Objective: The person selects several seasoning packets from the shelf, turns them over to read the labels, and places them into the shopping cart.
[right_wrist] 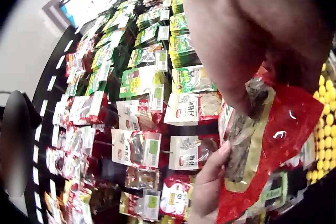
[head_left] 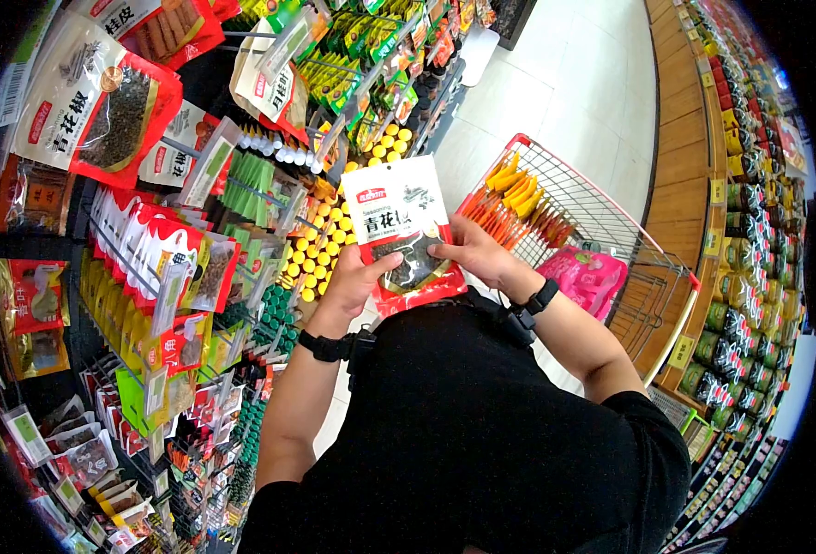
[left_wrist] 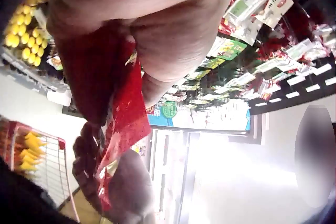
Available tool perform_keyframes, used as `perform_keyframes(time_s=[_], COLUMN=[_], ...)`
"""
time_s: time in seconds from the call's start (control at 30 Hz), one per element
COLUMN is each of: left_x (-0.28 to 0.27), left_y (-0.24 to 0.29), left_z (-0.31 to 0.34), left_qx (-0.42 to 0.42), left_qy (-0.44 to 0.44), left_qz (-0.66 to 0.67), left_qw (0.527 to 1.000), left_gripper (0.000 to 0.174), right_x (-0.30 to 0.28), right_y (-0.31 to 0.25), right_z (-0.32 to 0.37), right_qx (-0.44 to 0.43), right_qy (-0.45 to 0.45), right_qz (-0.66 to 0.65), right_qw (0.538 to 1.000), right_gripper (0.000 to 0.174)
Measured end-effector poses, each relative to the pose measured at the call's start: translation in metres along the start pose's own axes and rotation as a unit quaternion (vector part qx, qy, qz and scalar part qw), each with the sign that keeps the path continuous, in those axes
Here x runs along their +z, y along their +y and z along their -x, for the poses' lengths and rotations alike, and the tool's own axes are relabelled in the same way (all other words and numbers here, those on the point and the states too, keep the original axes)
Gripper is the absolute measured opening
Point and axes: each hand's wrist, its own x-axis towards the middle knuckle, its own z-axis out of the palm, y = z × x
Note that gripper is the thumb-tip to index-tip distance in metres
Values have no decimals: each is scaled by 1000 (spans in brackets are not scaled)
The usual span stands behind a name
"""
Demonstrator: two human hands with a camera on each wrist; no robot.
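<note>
A red and white seasoning packet (head_left: pixel 399 217) with a clear window showing dark dried peppercorns is held in front of the chest by both hands. The left hand (head_left: pixel 353 284) grips its left edge, thumb over the front. On the other side the right hand (head_left: pixel 480 254) pinches the packet, its thumb lying across the window. From the left wrist, the packet's red side (left_wrist: pixel 126 124) is seen nearly edge-on below the left hand (left_wrist: pixel 142 24). In the right wrist view, the packet's window (right_wrist: pixel 247 134) sits between the right hand (right_wrist: pixel 257 24) and the left fingers (right_wrist: pixel 212 174).
A shopping cart (head_left: pixel 643 235) stands ahead to the right, holding orange-yellow packets (head_left: pixel 517 189) and a pink bag (head_left: pixel 585 277). Racks of hanging seasoning packets (head_left: pixel 103 106) rise close on the left. Beyond the cart, a wooden-fronted shelf (head_left: pixel 690 185) carries rows of jars.
</note>
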Motion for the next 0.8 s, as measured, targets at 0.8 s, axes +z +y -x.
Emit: perform_keyframes(time_s=[0.8], left_x=[9], left_y=[20], left_z=[-8], left_qx=[48], left_qy=[-4], left_qz=[-75], left_qw=[996], left_gripper=[50], right_x=[-6], right_y=[-30], right_z=[19], right_qx=[27], right_qy=[-65], right_qz=[-413], right_qw=[908], right_gripper=[43])
